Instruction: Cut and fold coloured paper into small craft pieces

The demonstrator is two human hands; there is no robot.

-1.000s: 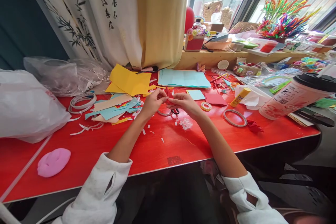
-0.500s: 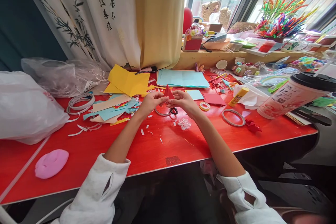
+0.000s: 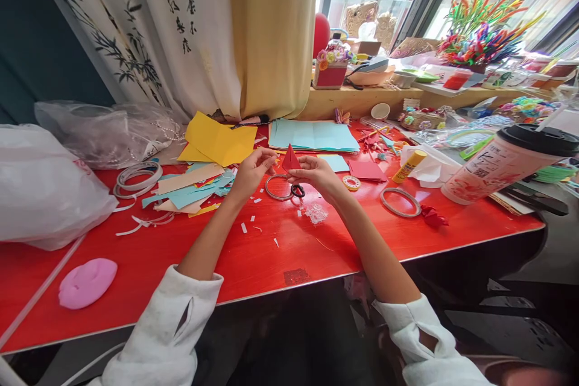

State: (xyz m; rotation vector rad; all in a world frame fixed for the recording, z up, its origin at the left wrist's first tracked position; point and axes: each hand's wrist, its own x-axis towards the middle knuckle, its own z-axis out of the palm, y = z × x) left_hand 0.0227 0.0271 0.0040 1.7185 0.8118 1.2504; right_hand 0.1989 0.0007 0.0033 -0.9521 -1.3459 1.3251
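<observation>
My right hand [image 3: 314,172] pinches a small folded red paper [image 3: 290,160] with a pointed top, held upright above the table. To its left is my left hand [image 3: 256,170], apart from the paper, with its fingers curled to the thumb; I cannot make out whether anything small is between them. Below the hands lie a roll of tape [image 3: 278,195] and a small black ring [image 3: 297,191]. A clump of white shreds [image 3: 316,213] is close by.
Coloured paper strips [image 3: 190,190], yellow sheets [image 3: 221,137] and light blue sheets [image 3: 312,134] lie behind and left. Rightward are red paper squares [image 3: 367,170], a glue stick [image 3: 409,166], a tape ring [image 3: 400,202] and a tilted drink cup [image 3: 486,172]. Pink putty [image 3: 88,283] sits front left.
My left hand has come off the red folded paper and moved a little left. My right hand still holds the paper in about the same place.
</observation>
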